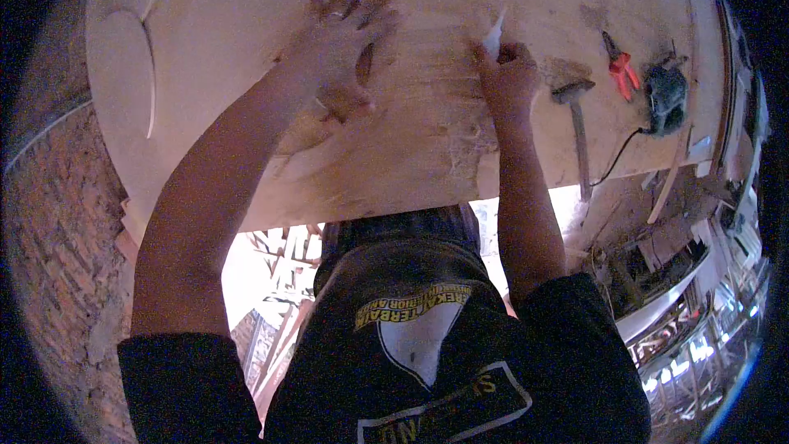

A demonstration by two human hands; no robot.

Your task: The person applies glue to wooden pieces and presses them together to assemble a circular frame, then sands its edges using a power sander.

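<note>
My left hand [349, 41] is over the wooden board [411, 144], fingers apart and thumb spread, slightly smeared by motion. I see nothing in its grasp. My right hand [509, 72] is closed, with a pale, pointed, blade-like piece [495, 34] sticking up from the fingers; the rest of it is hidden in the fist. Dark smudges and scuffs mark the wood between the two hands. To the right of my right hand lies a hammer [579, 119], its handle toward the near edge.
Red-handled pliers [622, 70] and a dark teal power tool [666, 94] with a black cord [620, 154] lie on the board's right side. A thin curved strip [149, 74] is at the left. Wood scraps [666, 247] clutter the floor at right; a brick wall [62, 222] stands left.
</note>
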